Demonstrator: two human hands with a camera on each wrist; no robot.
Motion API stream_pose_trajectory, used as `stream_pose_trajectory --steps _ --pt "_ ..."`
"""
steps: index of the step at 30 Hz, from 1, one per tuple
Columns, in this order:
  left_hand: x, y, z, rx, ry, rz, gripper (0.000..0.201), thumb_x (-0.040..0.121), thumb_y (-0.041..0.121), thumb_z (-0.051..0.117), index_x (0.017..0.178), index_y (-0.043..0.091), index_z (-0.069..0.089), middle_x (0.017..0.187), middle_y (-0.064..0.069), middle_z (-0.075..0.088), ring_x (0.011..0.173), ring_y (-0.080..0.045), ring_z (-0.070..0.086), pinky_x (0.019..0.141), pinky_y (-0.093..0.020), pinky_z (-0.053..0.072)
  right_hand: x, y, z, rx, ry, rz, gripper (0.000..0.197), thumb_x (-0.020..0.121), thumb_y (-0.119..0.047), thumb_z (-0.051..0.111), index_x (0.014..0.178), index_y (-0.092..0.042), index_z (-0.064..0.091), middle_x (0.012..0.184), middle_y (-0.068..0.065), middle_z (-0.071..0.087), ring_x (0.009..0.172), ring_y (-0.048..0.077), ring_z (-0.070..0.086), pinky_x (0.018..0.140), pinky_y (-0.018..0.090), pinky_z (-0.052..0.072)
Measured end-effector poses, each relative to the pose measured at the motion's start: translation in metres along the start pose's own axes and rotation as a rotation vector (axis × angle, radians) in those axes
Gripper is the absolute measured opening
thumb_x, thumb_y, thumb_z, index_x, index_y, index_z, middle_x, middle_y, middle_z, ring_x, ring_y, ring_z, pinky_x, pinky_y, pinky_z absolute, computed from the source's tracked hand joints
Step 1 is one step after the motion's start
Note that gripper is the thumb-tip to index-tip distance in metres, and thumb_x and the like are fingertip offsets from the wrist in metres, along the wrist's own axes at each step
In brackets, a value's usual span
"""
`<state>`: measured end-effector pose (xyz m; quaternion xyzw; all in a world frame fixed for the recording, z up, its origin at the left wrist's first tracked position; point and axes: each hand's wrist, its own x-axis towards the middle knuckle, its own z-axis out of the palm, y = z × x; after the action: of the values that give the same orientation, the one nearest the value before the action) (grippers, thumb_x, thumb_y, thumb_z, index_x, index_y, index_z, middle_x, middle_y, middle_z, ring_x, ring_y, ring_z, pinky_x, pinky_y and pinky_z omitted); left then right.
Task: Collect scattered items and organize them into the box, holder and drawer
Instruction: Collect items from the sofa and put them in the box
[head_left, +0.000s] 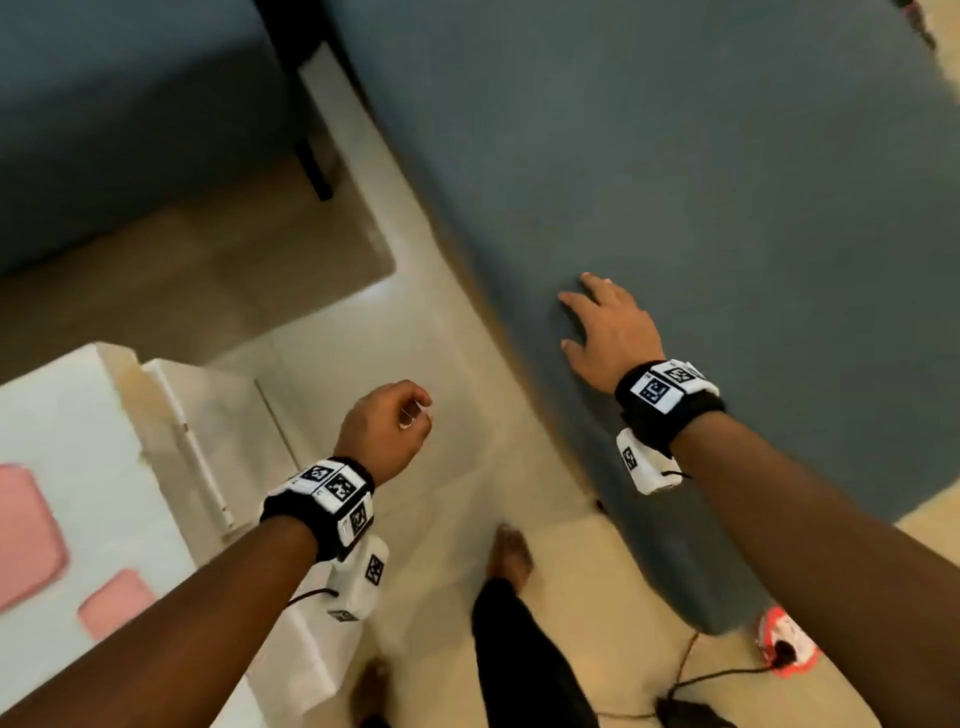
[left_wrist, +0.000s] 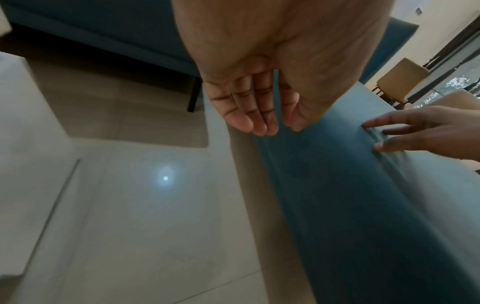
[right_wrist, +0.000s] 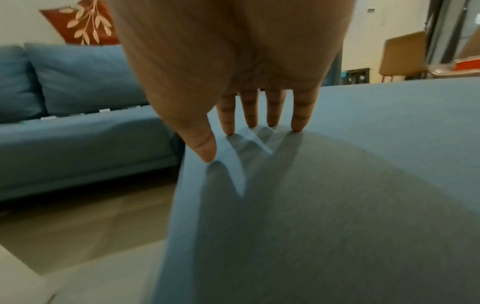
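My right hand (head_left: 576, 306) lies spread on the near edge of a broad blue-grey padded seat (head_left: 727, 182). In the right wrist view its straight fingertips (right_wrist: 297, 128) and thumb touch the fabric (right_wrist: 337, 195), and it holds nothing. My left hand (head_left: 415, 415) hangs over the pale floor, left of that seat. In the left wrist view its fingers (left_wrist: 259, 123) are loosely bent and empty. A white table (head_left: 78, 415) at the lower left carries two pink flat things (head_left: 26, 530). No loose item lies on the seat near my hands.
A white unit with a long handle (head_left: 202, 457) stands against the table. A blue sofa (head_left: 130, 130) and a grey rug (head_left: 234, 260) lie beyond. My feet (head_left: 511, 556) are on the floor. A red-and-white object with a black cable (head_left: 784, 644) sits at the lower right.
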<state>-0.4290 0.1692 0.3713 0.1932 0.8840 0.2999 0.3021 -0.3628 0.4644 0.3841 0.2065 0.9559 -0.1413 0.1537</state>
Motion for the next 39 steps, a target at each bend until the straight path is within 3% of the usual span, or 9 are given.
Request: stream_pose_trajectory --steps 4,12,16,20,24,29,33,36,39 --pt "0.081 0.056 -0.003 0.08 -0.062 0.079 0.019 0.083 0.021 0.068 0.102 0.019 0.065 0.091 0.004 0.061 0.083 -0.015 0.057 0.082 -0.035 0.05 0.05 0.028 -0.025 -0.046 -0.075 -0.016 0.076 0.083 -0.055 0.061 0.149 -0.041 0.026 0.164 -0.001 0.008 0.15 0.027 0.011 0.113 0.063 0.023" --pt "0.236 0.112 -0.057 0.189 0.032 0.115 0.046 0.076 0.03 0.077 0.117 0.02 0.06 0.117 -0.006 0.056 0.108 -0.027 0.053 0.09 -0.033 0.039 0.178 0.033 -0.082 0.14 -0.302 0.18 0.111 0.063 -0.066 0.076 0.144 -0.062 0.0 0.16 -0.018 -0.021 0.149 0.029 -0.017 0.1 0.082 0.012" --pt "0.334 0.122 -0.103 0.28 0.03 0.102 0.057 0.069 0.043 0.079 0.119 0.027 0.057 0.117 -0.003 0.052 0.11 -0.031 0.05 0.092 -0.041 0.045 0.276 0.046 -0.109 0.213 -0.325 0.267 0.12 0.051 -0.073 0.077 0.142 -0.065 -0.002 0.159 -0.019 -0.023 0.146 0.038 -0.023 0.101 0.082 0.013" --pt "0.432 0.133 -0.16 0.359 0.07 0.052 0.071 0.064 0.05 0.082 0.126 0.032 0.052 0.124 -0.002 0.046 0.119 -0.029 0.044 0.092 -0.049 0.044 0.373 0.048 -0.136 0.181 -0.303 0.368 0.133 0.029 -0.09 0.06 0.139 -0.066 -0.01 0.159 -0.012 -0.027 0.143 0.048 -0.023 0.109 0.074 0.007" --pt "0.542 0.132 -0.227 0.384 0.036 0.01 0.101 0.05 0.059 0.087 0.137 0.033 0.042 0.146 -0.005 0.032 0.136 -0.032 0.031 0.105 -0.056 0.037 0.462 0.038 -0.172 0.225 -0.26 0.457 0.114 0.047 -0.092 0.052 0.143 -0.063 -0.002 0.16 -0.01 -0.023 0.142 0.051 -0.02 0.109 0.075 0.004" --pt "0.64 0.145 -0.273 0.358 -0.034 -0.108 0.138 0.038 0.06 0.09 0.151 0.038 0.016 0.162 -0.004 0.001 0.149 -0.033 -0.002 0.114 -0.064 0.017 0.557 0.027 -0.197 0.207 -0.205 0.419 0.106 0.048 -0.092 0.042 0.143 -0.063 0.005 0.163 -0.008 -0.008 0.146 0.049 0.0 0.111 0.073 0.008" --pt "0.672 0.16 -0.28 0.382 -0.089 -0.149 0.145 0.033 0.054 0.093 0.152 0.04 0.011 0.162 -0.004 -0.006 0.146 -0.042 -0.008 0.119 -0.052 0.012 0.607 0.018 -0.216 0.222 -0.136 0.401 0.1 0.053 -0.09 0.044 0.143 -0.06 0.011 0.162 -0.005 0.003 0.145 0.049 0.011 0.108 0.074 0.014" --pt "0.685 0.158 -0.282 0.41 -0.1 -0.156 0.147 0.017 0.065 0.087 0.144 0.048 0.016 0.157 0.001 0.007 0.141 -0.042 0.006 0.11 -0.066 0.025 0.629 0.005 -0.229 0.244 -0.086 0.426 0.073 0.076 -0.072 0.059 0.14 -0.056 0.031 0.158 -0.004 0.015 0.142 0.051 0.011 0.104 0.074 0.023" --pt "0.684 0.166 -0.283 0.424 -0.114 -0.193 0.141 0.016 0.062 0.089 0.137 0.054 0.017 0.152 0.009 0.007 0.14 -0.037 0.006 0.092 -0.082 0.027 0.641 0.001 -0.238 0.287 0.024 0.426 0.046 0.082 -0.058 0.065 0.125 -0.046 0.054 0.14 0.003 0.034 0.132 0.05 0.029 0.101 0.07 0.033"
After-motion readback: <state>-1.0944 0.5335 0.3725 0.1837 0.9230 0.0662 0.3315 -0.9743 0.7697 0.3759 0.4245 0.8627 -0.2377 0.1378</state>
